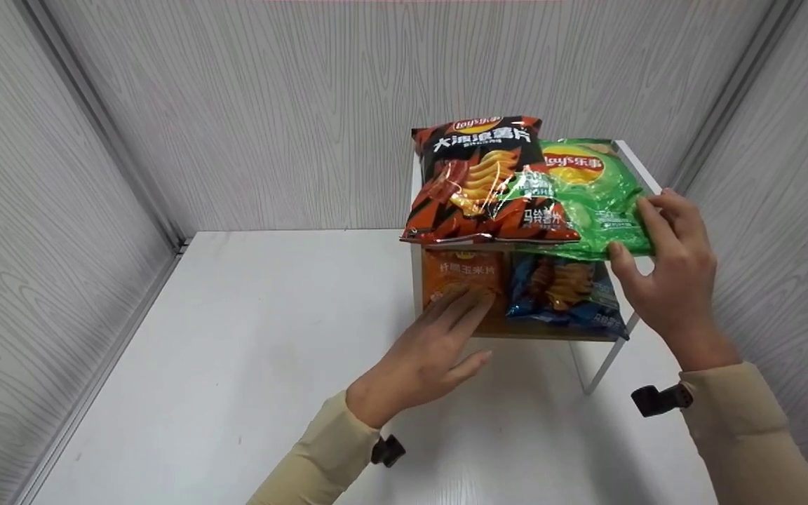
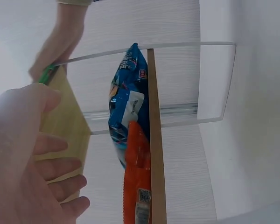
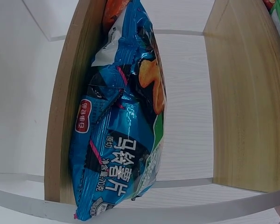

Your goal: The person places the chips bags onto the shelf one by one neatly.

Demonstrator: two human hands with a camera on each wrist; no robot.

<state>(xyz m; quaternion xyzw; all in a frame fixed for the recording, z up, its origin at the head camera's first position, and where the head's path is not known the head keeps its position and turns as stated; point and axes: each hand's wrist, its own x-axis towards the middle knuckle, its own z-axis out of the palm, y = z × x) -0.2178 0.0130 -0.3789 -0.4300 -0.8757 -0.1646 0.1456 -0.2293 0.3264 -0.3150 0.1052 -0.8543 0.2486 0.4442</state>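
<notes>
My left hand [image 1: 421, 358] reaches toward the lower shelf with its fingers extended in front of an orange chip bag [image 1: 449, 273]. In the left wrist view that hand [image 2: 42, 163] holds nothing, and its fingers are spread near the upper board. My right hand [image 1: 677, 273] rests on the right side of a green chip bag [image 1: 611, 210], thumb and fingers apart on it. A black and red chip bag [image 1: 477, 189] overlaps the green one on the upper shelf. Beside the orange bag lies a blue chip bag [image 3: 116, 126], its corner over the lower shelf's front edge.
A two-tier rack with wooden boards [image 2: 156, 140] and a white metal frame [image 1: 604, 365] stands on a white table [image 1: 271, 337]. Grey wood-grain panels [image 1: 292, 105] enclose the table at the back and both sides.
</notes>
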